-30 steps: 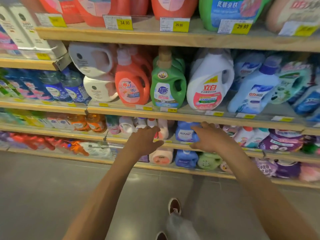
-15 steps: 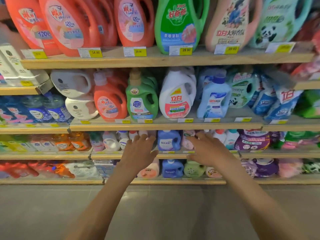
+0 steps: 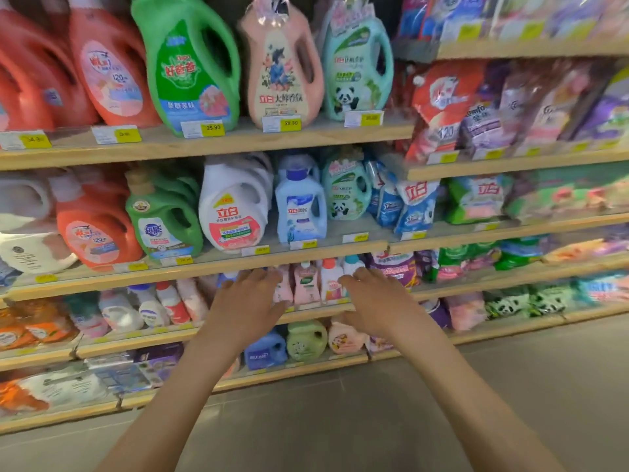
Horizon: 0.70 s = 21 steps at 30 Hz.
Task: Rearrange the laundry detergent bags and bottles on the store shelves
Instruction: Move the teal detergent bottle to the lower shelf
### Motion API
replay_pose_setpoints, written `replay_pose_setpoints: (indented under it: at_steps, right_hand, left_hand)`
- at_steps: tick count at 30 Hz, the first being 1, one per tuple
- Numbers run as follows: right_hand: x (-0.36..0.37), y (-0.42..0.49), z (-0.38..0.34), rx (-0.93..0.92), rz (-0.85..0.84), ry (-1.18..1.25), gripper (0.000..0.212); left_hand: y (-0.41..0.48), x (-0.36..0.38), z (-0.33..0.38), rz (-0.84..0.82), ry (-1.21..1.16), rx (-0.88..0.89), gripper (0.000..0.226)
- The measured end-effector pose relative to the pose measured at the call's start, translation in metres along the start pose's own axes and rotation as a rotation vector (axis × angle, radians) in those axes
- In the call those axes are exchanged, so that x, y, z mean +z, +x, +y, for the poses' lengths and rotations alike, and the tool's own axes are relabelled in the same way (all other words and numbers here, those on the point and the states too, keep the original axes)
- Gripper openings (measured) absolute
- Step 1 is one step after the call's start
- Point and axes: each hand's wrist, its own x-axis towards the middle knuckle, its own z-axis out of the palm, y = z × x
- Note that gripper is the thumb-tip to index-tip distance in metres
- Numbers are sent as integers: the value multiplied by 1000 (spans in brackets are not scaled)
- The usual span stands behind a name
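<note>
Head view: left hand (image 3: 245, 301), right hand (image 3: 371, 301) both loosely spread, holding nothing, before front edge of shelf (image 3: 476, 284); pink bottles (image 3: 306, 284) between.

Left hand (image 3: 245, 306) and right hand (image 3: 377, 305) reach empty toward stocked shelves (image 3: 211, 144).

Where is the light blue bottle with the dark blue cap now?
In the head view, the light blue bottle stands near the centre, between the white bottle on its left and the teal panda bottle on its right.
</note>
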Motion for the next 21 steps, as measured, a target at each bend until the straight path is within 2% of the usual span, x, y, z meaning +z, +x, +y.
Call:
replay_pose_setpoints:
  at_steps: [9,13,21]
  right_hand:
    - [-7,-36,75,50,-8,33,66]
    - [-19,-27,98,73,-23,49,68]
    - [-62,25,128,23,51,37,67]
  left_hand:
    - [22,-19,87,-44,57,91,53]
    - [41,-34,96,-20,110,84,48]
    - [100,-65,99,63,126,56,50]
